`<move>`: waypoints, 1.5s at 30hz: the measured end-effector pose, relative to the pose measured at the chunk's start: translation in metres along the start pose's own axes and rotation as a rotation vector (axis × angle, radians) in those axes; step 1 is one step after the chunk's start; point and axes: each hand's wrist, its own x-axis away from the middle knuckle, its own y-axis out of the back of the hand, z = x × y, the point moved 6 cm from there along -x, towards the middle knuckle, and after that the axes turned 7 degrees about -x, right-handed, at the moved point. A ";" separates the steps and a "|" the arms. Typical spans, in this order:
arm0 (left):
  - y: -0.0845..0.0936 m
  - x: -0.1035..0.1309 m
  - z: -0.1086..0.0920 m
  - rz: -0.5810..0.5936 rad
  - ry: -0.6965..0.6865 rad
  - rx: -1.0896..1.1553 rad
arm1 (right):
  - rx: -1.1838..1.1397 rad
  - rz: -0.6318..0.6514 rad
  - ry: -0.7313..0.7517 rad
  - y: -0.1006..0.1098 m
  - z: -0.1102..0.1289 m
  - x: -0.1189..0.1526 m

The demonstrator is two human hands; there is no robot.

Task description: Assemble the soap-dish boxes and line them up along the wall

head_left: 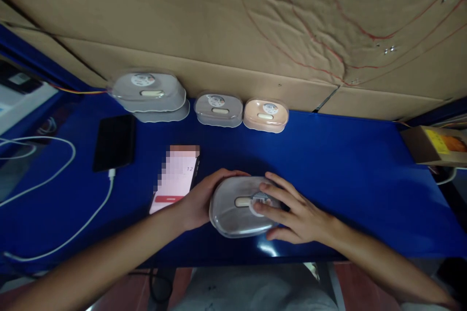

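Grey, clear-topped, rounded oblong plastic container (231, 223) near the front edge of the blue surface (350, 165); probably light, stiff and slippery, best gripped at both ends. A pale elongated inset (242, 201) and partly covered round label (258, 196) mark its top. Left hand (200, 200): fingers curved around one end; right hand (304, 218): fingers spread, laid across the other.

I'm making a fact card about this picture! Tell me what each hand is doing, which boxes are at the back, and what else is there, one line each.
Left hand: curved around the left end of a clear-topped gray box
Right hand: fingers spread over that box's top
Back row, left to right: gray stack, single gray box, peach box
Lit phone: left of the hands
Dark device: white cable plugged in
Table: blue
Behind: brown cardboard
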 end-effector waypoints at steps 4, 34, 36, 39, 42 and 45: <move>0.001 0.000 0.000 0.034 -0.033 -0.010 | 0.015 0.013 -0.020 -0.001 -0.004 0.000; -0.007 0.030 -0.014 -0.080 -0.691 -0.931 | -0.213 -0.323 -0.363 0.020 -0.037 0.020; -0.008 0.032 -0.014 -0.079 -0.669 -0.891 | -0.207 -0.302 -0.369 0.021 -0.035 0.021; -0.011 0.031 -0.012 -0.045 -0.588 -0.748 | -0.251 -0.300 -0.412 0.019 -0.033 0.025; -0.012 0.025 -0.011 -0.030 -0.466 -0.529 | -0.368 -0.317 -0.469 0.016 -0.037 0.028; -0.010 0.017 -0.009 -0.010 -0.319 -0.317 | -0.389 -0.265 -0.467 0.013 -0.041 0.025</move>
